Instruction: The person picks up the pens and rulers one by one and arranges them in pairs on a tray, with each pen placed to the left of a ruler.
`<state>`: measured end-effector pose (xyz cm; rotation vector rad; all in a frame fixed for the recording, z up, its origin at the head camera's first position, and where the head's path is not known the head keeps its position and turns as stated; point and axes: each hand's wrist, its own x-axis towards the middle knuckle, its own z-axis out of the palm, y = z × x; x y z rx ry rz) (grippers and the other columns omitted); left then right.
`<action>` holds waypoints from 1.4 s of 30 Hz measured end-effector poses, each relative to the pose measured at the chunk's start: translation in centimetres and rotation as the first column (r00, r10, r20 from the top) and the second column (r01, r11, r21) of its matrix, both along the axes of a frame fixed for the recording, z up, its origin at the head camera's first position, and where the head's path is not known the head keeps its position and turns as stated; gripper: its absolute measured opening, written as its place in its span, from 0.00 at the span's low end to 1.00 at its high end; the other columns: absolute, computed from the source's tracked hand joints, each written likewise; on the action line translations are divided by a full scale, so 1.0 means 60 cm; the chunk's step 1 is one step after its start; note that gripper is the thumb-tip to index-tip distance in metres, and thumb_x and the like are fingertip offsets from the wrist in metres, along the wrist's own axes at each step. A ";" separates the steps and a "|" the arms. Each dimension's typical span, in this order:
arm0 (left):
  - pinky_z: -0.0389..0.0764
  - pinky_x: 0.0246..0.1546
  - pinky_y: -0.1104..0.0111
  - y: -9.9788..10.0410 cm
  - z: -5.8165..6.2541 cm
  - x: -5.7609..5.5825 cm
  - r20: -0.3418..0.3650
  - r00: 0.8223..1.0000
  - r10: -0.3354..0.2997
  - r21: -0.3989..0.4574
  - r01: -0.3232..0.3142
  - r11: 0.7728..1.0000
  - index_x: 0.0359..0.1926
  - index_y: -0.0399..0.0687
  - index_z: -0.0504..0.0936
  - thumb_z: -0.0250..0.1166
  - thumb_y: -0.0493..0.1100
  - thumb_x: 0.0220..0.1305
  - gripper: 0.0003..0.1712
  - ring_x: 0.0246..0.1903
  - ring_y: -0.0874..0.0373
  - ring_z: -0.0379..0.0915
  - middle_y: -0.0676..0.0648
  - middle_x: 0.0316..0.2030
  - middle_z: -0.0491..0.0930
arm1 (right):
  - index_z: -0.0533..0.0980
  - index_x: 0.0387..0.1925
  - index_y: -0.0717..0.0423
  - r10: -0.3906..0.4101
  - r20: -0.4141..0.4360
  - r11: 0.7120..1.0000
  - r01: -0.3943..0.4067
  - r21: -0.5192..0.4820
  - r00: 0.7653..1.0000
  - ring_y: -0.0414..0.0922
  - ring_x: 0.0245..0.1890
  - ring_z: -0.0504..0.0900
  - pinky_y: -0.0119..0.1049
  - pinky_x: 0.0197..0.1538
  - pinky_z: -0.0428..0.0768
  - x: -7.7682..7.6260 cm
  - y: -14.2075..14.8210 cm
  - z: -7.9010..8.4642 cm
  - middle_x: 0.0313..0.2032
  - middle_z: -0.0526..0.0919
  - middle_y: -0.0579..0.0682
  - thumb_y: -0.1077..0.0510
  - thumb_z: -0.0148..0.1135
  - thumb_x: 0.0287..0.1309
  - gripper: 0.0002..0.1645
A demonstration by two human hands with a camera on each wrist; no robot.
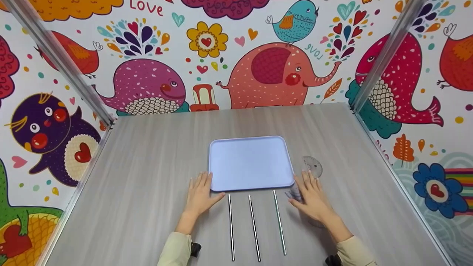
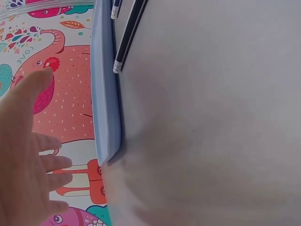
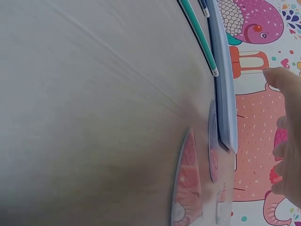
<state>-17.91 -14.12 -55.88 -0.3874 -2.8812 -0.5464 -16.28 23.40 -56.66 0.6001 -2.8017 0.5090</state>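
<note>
Tray (image 1: 251,159), pale lavender-blue, smooth, plastic-looking, sits mid-tabletop: rectangle w/ rounded corners & low raised rim. Tabletop (image 1: 147,184) is grey, streaked like wood grain, bordered at 3 o'clock by a silver metal edge strip (image 1: 405,194). Widest stretch of bare surface runs from tray toward 9 o'clock; strip btwn tray & white cartoon-printed wall (image 1: 236,66) at 12 is narrower. Tightest spot = 4 to 5 o'clock, where stuff crowds tray's near corner.

LH (image 1: 200,195) at tray's 8 o'clock corner: fingers extended, thumb out toward 2, released, nothing gripped. RH (image 1: 312,197) at 4 o'clock corner: fingers spread, likewise released. Can't tell if either actually touches the rim.

At 6 o'clock, 3 thin straight pencils lie roughly side by side, far tips just short of tray's near edge: dark glossy pencil w/ white end (image 1: 231,227), second dark pencil (image 1: 254,228), then green pencil (image 1: 279,221) nearest RH. Gaps btwn them; each lies flat.

Clear plastic semicircular protractor (image 1: 313,165) just beyond RH fingertips, near tray's 3 o'clock side. Second clear plastic piece (image 1: 293,194) by RH thumb, partly hidden; third clear curved piece (image 1: 316,224) by RH wrist, mostly covered.
</note>
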 end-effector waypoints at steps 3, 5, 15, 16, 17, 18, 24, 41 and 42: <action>0.52 0.61 0.42 -0.001 -0.001 -0.003 0.009 1.000 -0.002 0.001 0.002 1.000 0.60 0.33 0.65 0.59 0.66 0.50 0.48 0.61 0.38 0.56 0.31 0.59 0.64 | 0.58 0.65 0.58 -0.011 0.029 1.000 0.011 0.003 1.000 0.65 0.65 0.48 0.62 0.63 0.50 0.004 -0.003 0.001 0.66 0.51 0.66 0.37 0.60 0.48 0.48; 0.53 0.61 0.43 -0.002 -0.002 -0.006 0.012 1.000 -0.006 0.004 0.006 1.000 0.60 0.32 0.65 0.60 0.65 0.50 0.48 0.61 0.38 0.57 0.31 0.59 0.64 | 0.58 0.66 0.58 -0.016 0.038 1.000 0.016 0.000 0.999 0.65 0.65 0.47 0.63 0.63 0.50 0.005 -0.005 0.001 0.66 0.51 0.65 0.37 0.60 0.49 0.48; 0.54 0.61 0.44 -0.011 -0.009 -0.018 0.027 1.000 -0.005 0.021 0.005 1.000 0.61 0.30 0.62 0.62 0.62 0.49 0.49 0.60 0.38 0.58 0.32 0.59 0.65 | 0.59 0.64 0.59 0.017 0.019 1.000 -0.016 -0.017 1.000 0.67 0.64 0.50 0.64 0.62 0.51 0.009 -0.011 -0.005 0.64 0.54 0.68 0.39 0.62 0.48 0.48; 0.55 0.61 0.44 -0.011 -0.010 -0.018 0.028 1.000 -0.007 0.018 0.007 1.000 0.61 0.30 0.62 0.62 0.63 0.49 0.49 0.60 0.38 0.58 0.32 0.59 0.65 | 0.59 0.65 0.59 0.018 0.020 1.000 -0.018 -0.015 1.000 0.67 0.64 0.50 0.64 0.62 0.51 0.009 -0.011 -0.005 0.64 0.54 0.68 0.39 0.61 0.48 0.48; 0.55 0.61 0.44 -0.012 -0.010 -0.019 0.029 1.000 -0.010 0.017 0.010 1.000 0.61 0.30 0.62 0.62 0.63 0.49 0.49 0.60 0.38 0.58 0.32 0.59 0.65 | 0.59 0.65 0.59 0.018 0.020 1.000 -0.018 -0.014 1.000 0.67 0.64 0.50 0.64 0.62 0.51 0.009 -0.012 -0.005 0.64 0.55 0.68 0.39 0.61 0.48 0.48; 0.55 0.61 0.44 -0.013 -0.011 -0.020 0.029 0.999 -0.013 0.017 0.013 1.000 0.61 0.30 0.62 0.62 0.63 0.49 0.49 0.60 0.38 0.58 0.32 0.59 0.65 | 0.59 0.65 0.59 0.021 0.018 1.000 -0.020 -0.015 1.000 0.67 0.64 0.50 0.64 0.62 0.51 0.009 -0.012 -0.005 0.64 0.55 0.69 0.39 0.61 0.48 0.48; 0.55 0.61 0.45 -0.018 -0.016 -0.029 0.065 0.998 -0.013 0.023 0.011 1.000 0.61 0.29 0.62 0.64 0.63 0.48 0.51 0.60 0.39 0.59 0.32 0.59 0.65 | 0.59 0.65 0.58 0.021 0.031 0.999 -0.020 -0.027 0.999 0.66 0.64 0.50 0.63 0.62 0.51 0.011 -0.015 -0.002 0.64 0.55 0.68 0.40 0.62 0.47 0.48; 0.56 0.62 0.47 -0.025 -0.013 -0.049 0.171 0.985 -0.012 -0.025 0.017 1.000 0.58 0.26 0.65 0.63 0.64 0.47 0.51 0.60 0.38 0.58 0.30 0.58 0.65 | 0.57 0.66 0.57 0.026 0.047 0.999 -0.025 -0.028 0.999 0.65 0.65 0.51 0.62 0.63 0.52 0.016 -0.023 0.002 0.66 0.52 0.67 0.40 0.63 0.47 0.49; 0.56 0.62 0.47 -0.025 -0.014 -0.050 0.176 0.984 -0.011 -0.023 0.015 1.000 0.58 0.26 0.65 0.63 0.64 0.48 0.51 0.60 0.38 0.58 0.30 0.58 0.65 | 0.57 0.66 0.57 0.028 0.042 0.999 -0.027 -0.030 0.999 0.65 0.64 0.51 0.62 0.63 0.52 0.016 -0.023 0.002 0.66 0.52 0.67 0.40 0.63 0.47 0.49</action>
